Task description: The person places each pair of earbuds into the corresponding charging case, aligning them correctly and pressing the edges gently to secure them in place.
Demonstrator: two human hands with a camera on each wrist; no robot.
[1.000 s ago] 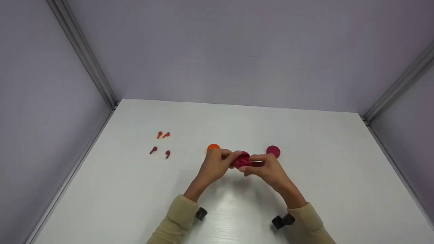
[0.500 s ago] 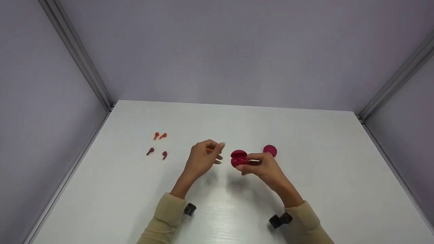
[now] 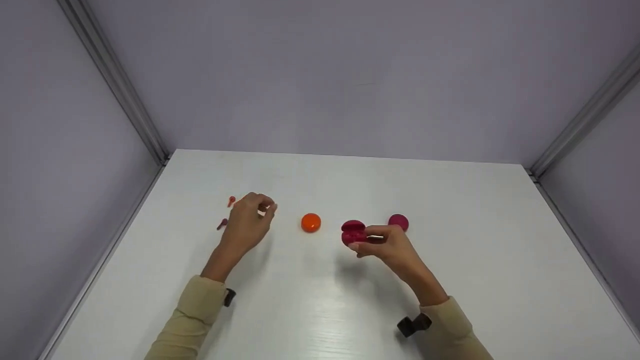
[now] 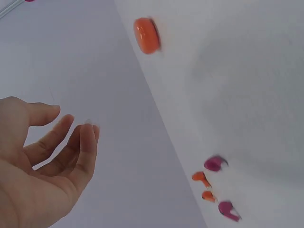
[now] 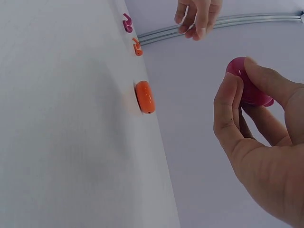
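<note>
My right hand [image 3: 362, 239] grips an open magenta clamshell case [image 3: 353, 232] just above the white table [image 3: 450, 200]; the right wrist view shows thumb and fingers curled round this case [image 5: 247, 86]. My left hand [image 3: 261, 210] hovers at the left with loosely curled fingers [image 4: 88, 142] and holds nothing. It hangs over a group of small earbuds, where an orange earbud [image 3: 231, 200] and a magenta earbud [image 3: 222, 223] show beside it. The left wrist view shows two magenta and two orange earbuds [image 4: 201, 178]. A shut orange case [image 3: 311, 222] lies between my hands.
A second magenta case [image 3: 398, 222], shut, lies just behind my right hand. Grey walls with metal corner rails [image 3: 115, 85] close the table at the back and on both sides.
My left hand let go of the magenta case and moved left, past the orange case, to above the earbuds. The case now stands open in my right hand, which has barely moved.
</note>
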